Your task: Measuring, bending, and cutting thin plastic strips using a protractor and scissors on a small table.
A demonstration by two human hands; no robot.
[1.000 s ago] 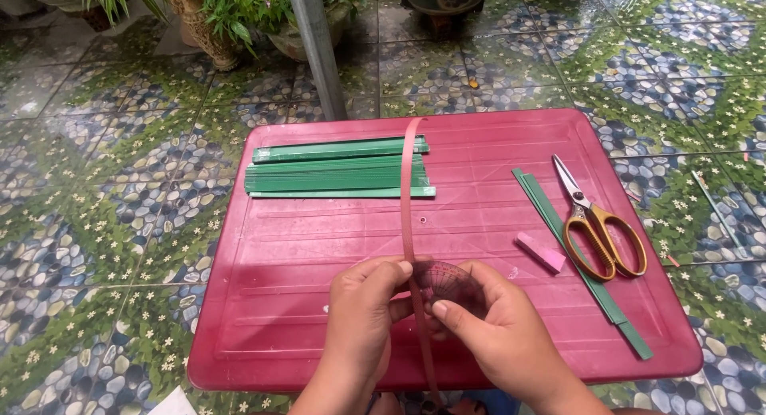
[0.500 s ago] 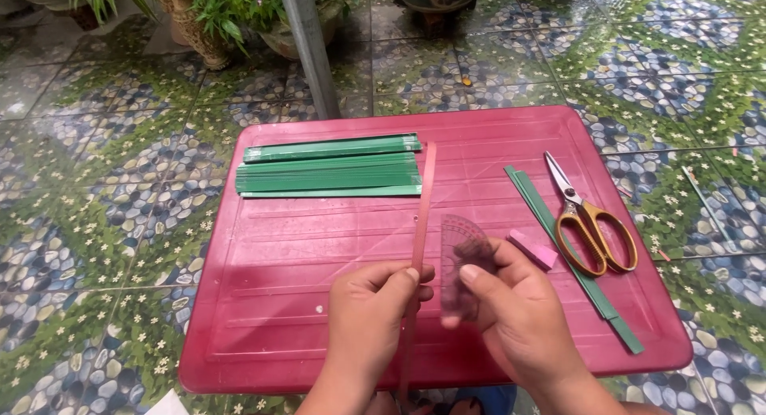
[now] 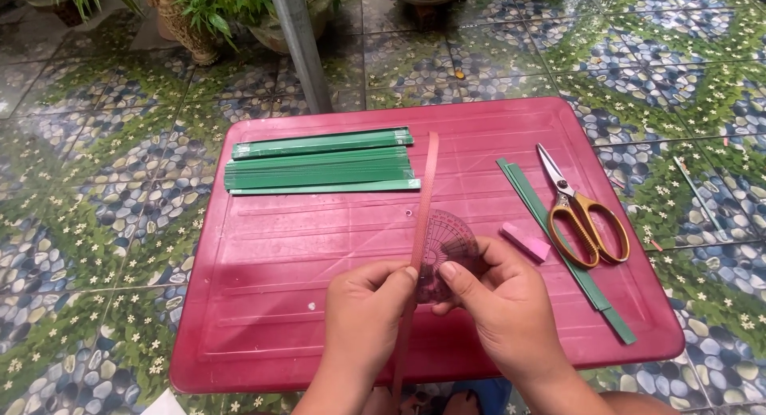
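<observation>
We found both hands at the lower centre of the frame, above the near edge of a dark pink plastic desk (image 3: 319,255). The left hand (image 3: 367,311) had its grip clamped on a long, narrow red paper strip (image 3: 424,207), thumb and forefinger pinching it; the strip ran from the lower edge of the frame up to the upper middle of the desk. The right hand (image 3: 503,303) had its grip closed on a small clear half-round plastic protractor (image 3: 447,247), held just beside the strip and touching it. At the upper left of the desk lay a stack of long green paper strips (image 3: 319,164). To the right we noted a single green strip (image 3: 558,239) lying slantwise, a small pink block eraser (image 3: 525,242) beside it, and yellow-handled steel scissors (image 3: 582,211). Patterned pebble tiles (image 3: 96,207) surrounded the desk.
</observation>
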